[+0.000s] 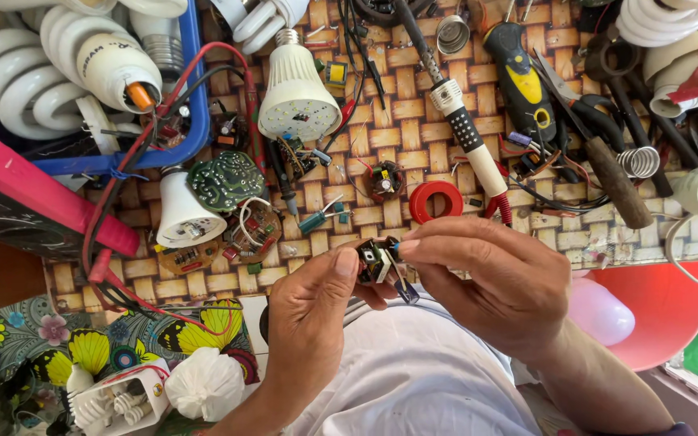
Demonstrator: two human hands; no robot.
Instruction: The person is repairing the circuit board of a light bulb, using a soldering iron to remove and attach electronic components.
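Head view: left hand (313, 311) and right hand (490, 278) both pinching small circuit board (377, 262) above desk (414, 121) edge, fingers closed tight. Risk: board slipping, leads bending under squeeze.

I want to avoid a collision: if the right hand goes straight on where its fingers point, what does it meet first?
The right hand points left, so it likely meets the small circuit board it already pinches, then the left hand.
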